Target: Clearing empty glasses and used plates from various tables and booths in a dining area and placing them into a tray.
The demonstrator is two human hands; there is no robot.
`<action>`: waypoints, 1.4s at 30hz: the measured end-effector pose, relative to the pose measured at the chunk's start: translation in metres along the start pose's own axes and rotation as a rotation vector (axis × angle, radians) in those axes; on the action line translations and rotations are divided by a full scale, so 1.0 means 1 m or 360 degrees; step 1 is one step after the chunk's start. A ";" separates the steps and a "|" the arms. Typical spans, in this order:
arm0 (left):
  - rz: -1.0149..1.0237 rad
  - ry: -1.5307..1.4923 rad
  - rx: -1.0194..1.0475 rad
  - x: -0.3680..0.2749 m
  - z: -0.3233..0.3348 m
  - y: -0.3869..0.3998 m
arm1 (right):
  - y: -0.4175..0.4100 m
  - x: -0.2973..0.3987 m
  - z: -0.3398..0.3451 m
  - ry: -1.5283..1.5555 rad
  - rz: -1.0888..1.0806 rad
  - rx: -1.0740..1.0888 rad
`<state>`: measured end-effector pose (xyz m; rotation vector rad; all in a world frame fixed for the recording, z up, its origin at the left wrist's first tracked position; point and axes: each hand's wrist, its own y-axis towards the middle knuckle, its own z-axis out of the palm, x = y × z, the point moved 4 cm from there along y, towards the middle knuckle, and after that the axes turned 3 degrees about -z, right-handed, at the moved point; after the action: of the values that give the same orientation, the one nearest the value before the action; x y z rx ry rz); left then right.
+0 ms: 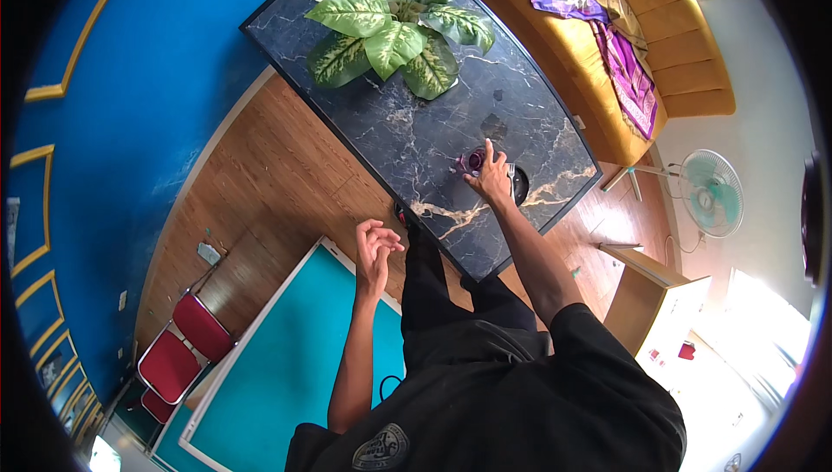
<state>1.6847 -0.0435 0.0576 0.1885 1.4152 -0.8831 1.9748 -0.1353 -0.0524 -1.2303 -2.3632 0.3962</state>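
Observation:
My right hand is over the near part of a dark marble-patterned table. Its thumb and index finger are spread beside a small purple glass cup; whether they grip it I cannot tell. Just right of that hand lies a black plate, partly hidden, with a fork at its left side. My left hand hangs in the air off the table's left edge, fingers loosely bent and apart, holding nothing.
A large leafy plant stands at the table's far end. Dark wet-looking patches mark the tabletop. A yellow sofa runs along the right, near a fan. A teal board with a white frame and red chairs are at lower left.

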 end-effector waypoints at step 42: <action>0.0950 0.0957 0.1378 0.136 0.526 -0.355 | -0.558 -0.412 -0.143 0.1097 0.0034 -0.1120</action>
<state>1.8548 -0.6588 0.1740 1.5523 1.2916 -0.9066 1.8655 -0.7830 0.2136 -1.3718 -1.8968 -0.8058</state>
